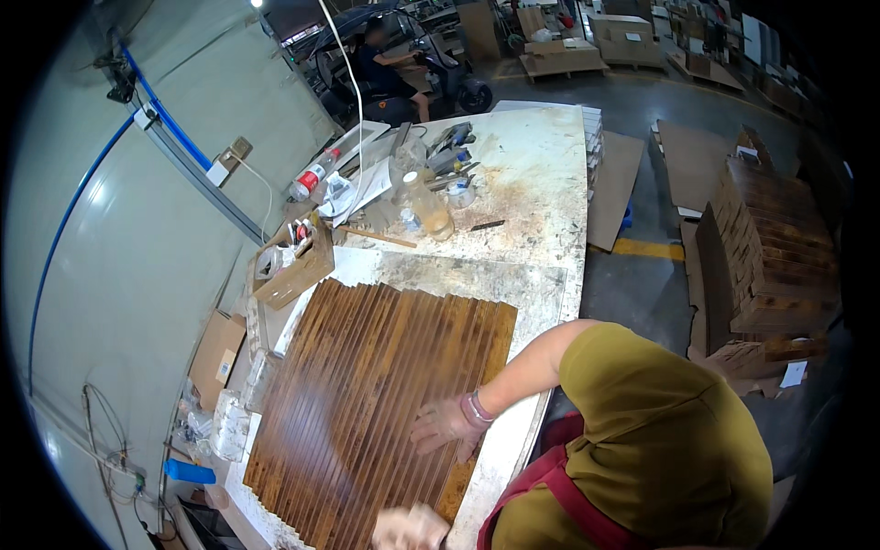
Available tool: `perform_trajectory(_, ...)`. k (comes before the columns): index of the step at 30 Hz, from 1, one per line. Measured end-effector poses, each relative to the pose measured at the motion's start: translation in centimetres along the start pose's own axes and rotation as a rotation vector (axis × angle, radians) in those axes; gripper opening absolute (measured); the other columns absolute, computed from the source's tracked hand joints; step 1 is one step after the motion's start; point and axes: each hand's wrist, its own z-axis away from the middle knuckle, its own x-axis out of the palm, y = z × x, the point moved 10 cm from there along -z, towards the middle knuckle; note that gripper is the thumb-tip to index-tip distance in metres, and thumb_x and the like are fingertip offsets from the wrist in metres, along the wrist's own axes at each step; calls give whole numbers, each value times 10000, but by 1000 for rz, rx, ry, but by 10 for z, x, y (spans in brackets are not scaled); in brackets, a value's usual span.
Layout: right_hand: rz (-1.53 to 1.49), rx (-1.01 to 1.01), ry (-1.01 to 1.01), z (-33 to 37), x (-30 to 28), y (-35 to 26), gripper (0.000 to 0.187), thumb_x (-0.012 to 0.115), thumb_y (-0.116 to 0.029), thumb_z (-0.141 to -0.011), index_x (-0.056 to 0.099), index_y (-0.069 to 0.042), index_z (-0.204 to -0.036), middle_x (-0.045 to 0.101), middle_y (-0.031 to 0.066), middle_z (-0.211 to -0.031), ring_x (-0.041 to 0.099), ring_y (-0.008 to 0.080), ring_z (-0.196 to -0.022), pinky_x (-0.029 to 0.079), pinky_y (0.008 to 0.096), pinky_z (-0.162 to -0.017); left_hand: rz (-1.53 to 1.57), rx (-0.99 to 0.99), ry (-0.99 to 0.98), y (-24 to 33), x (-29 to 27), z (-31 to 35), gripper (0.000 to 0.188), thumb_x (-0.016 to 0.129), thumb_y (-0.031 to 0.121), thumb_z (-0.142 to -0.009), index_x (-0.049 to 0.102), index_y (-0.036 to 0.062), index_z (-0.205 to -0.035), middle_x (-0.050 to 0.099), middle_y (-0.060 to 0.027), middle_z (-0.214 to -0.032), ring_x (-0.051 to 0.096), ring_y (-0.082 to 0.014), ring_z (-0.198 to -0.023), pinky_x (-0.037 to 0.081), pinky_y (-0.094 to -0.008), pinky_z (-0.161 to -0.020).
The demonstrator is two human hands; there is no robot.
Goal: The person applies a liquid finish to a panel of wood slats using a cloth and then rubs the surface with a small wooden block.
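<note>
Dark brown stained wood slats (367,385) lie side by side on the white worktable (541,220), their ends forming a stepped edge. My right hand (445,426), with bands at its wrist, rests on the slats near their right side. Its fingers are spread and it holds nothing. At the lower edge of the picture, my left hand (408,529) is over the near end of the slats. It is smeared by motion, so I cannot make out its fingers or whether anything is in them.
A cardboard box (295,266) of small items stands beyond the slats at left. Behind it are a red-labelled bottle (307,181), a cloudy plastic jug (429,209) and tools. Stacked brown boards (779,247) stand at right. Farther off, a person (380,69) sits on a three-wheeled vehicle.
</note>
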Motion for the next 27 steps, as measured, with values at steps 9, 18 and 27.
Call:
perform_trajectory(9,-4,120,-289,-4,12,4,946,527,-732,-804,325,-145,-1518,219,151,-1599,164,313,-1485,84,468,-1188,-250,-480,315,-111,-8,105,354,612,323,-917,644,33,-1119,645,-184,-1124,598,-391,-957,469,-533,-810)
perform_trajectory(18,-5,106,-296,1,0,1,951,447,-773,-814,298,-165,-1530,190,146,-1609,147,306,-1489,58,464,-1187,-238,-503,341,-126,-4,111,361,605,320,-921,639,20,-1120,644,-194,-1120,597,-397,-961,469,-531,-818)
perform_trajectory(27,-19,82,-220,-1,-1,0,955,463,-776,-794,322,-171,-1520,237,167,-1586,175,331,-1477,82,484,-1182,-226,-500,356,-137,-9,110,369,599,317,-925,634,7,-1121,643,-205,-1116,596,-402,-965,469,-528,-826)
